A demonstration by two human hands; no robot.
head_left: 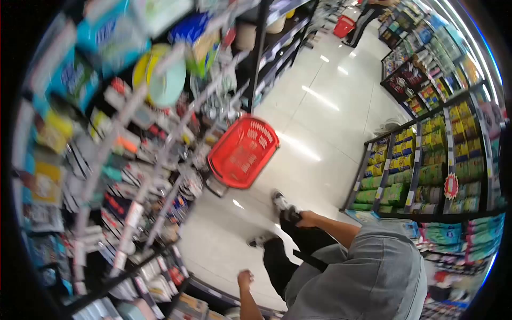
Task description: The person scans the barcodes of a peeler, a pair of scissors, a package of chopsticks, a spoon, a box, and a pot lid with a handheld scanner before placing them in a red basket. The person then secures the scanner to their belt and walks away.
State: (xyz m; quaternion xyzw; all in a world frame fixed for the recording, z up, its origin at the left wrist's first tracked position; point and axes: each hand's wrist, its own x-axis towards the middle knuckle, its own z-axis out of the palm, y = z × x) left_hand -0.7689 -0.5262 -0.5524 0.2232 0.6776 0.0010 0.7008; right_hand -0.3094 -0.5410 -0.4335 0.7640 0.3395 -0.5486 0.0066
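My left hand [245,279] hangs low over the pale floor, its fingers curled in, with nothing visible in them. In front of my dark trousers is my right hand [305,219], with its fingers bent together near a dark shape that I cannot make out. A red plastic basket [245,151] stands on the floor beside the left shelves, its inside showing no goods. Neither hand touches it. My shoes [280,201] are between the basket and my body.
Shelves of blurred packaged goods [69,80] line the left. On the right, a rack [416,154] holds yellow and green packs. Glossy floor [320,106] runs up the aisle to another person [364,24] beside a red basket [344,26].
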